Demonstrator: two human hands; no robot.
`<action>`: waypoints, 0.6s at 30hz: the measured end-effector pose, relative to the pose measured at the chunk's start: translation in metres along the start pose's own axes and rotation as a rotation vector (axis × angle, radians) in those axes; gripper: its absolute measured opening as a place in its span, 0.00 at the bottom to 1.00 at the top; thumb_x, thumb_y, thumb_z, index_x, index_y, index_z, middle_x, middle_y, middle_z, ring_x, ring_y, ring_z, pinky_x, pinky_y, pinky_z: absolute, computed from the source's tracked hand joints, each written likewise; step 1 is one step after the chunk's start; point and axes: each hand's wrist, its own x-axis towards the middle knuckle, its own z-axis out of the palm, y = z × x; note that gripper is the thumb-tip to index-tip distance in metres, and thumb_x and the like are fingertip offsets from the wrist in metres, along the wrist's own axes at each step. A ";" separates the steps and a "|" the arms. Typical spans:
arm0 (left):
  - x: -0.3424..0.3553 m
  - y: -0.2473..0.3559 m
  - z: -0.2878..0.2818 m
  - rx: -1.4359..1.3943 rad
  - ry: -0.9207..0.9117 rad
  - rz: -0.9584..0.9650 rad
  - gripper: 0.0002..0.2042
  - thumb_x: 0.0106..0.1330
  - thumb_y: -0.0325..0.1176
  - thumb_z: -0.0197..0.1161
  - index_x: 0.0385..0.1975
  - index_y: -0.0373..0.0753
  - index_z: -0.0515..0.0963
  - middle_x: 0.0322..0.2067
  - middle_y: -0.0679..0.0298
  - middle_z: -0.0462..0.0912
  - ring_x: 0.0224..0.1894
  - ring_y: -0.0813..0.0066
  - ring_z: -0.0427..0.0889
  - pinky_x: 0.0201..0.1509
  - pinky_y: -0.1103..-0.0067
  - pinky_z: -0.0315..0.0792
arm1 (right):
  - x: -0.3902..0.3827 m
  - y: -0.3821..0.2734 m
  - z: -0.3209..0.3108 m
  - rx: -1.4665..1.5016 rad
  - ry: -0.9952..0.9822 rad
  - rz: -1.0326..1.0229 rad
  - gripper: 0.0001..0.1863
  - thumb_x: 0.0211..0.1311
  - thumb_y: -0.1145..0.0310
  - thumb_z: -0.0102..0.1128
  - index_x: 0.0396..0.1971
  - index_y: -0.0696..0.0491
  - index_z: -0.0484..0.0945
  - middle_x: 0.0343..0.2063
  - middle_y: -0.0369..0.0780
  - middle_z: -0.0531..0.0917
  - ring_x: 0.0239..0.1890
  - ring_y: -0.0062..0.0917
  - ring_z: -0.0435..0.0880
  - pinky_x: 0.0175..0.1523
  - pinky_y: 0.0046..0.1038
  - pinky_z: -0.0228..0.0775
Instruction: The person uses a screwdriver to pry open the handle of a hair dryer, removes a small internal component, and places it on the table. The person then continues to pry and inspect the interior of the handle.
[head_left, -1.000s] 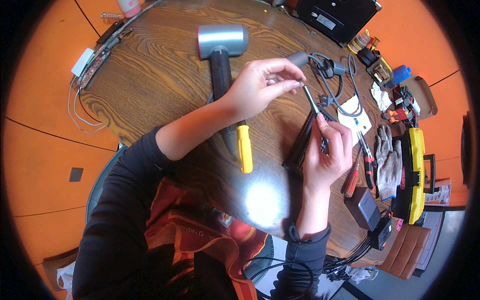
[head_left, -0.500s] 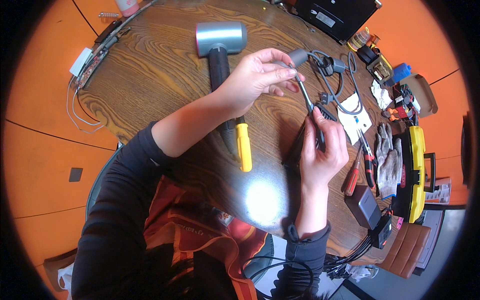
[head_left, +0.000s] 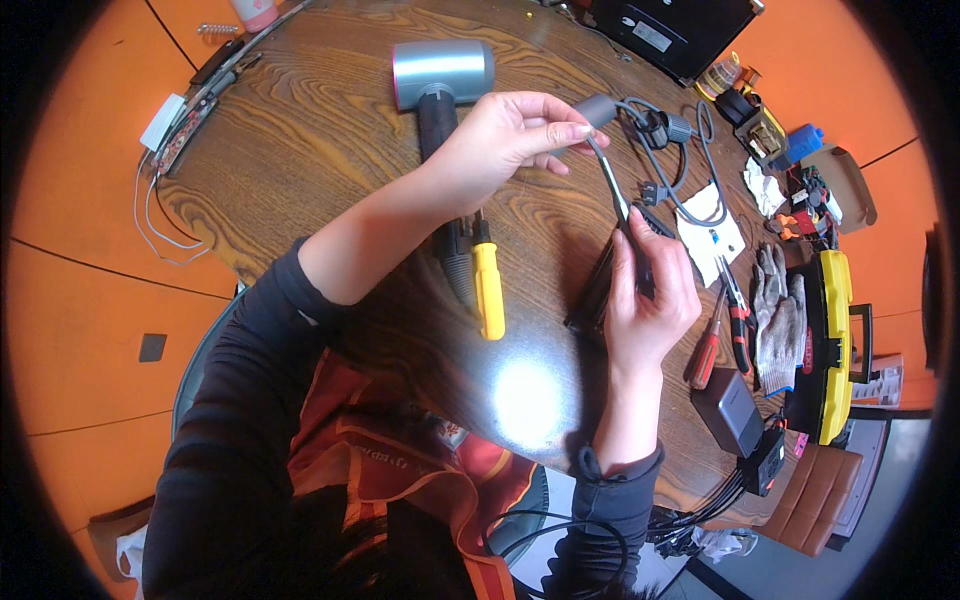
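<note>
Cable point(head_left: 612, 185): thin grey lead, stretched taut above the surface point(head_left: 300, 150) between both hands; left hand point(head_left: 505, 135) pinches its upper end by the grey plug, right hand point(head_left: 650, 290) closes on the lower end along with a black part. Against the earlier frames, the left hand is lifted further up and away, lengthening the span, so the lead seems to be coming free. Adjacent: hair dryer point(head_left: 440, 85), yellow-handled screwdriver point(head_left: 487, 285), pliers point(head_left: 735, 310), gloves point(head_left: 778, 315).

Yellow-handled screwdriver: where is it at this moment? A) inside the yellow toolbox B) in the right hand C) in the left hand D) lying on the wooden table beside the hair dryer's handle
D: the yellow-handled screwdriver lies on the wooden table beside the hair dryer handle, untouched by either hand.
</note>
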 end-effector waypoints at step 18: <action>-0.016 0.035 -0.048 1.416 0.540 0.060 0.19 0.62 0.42 0.53 0.18 0.31 0.76 0.12 0.63 0.75 0.14 0.79 0.76 0.20 0.83 0.70 | -0.008 0.001 0.001 0.015 -0.030 0.137 0.09 0.50 0.77 0.61 0.34 0.58 0.78 0.26 0.41 0.81 0.28 0.24 0.81 0.34 0.20 0.71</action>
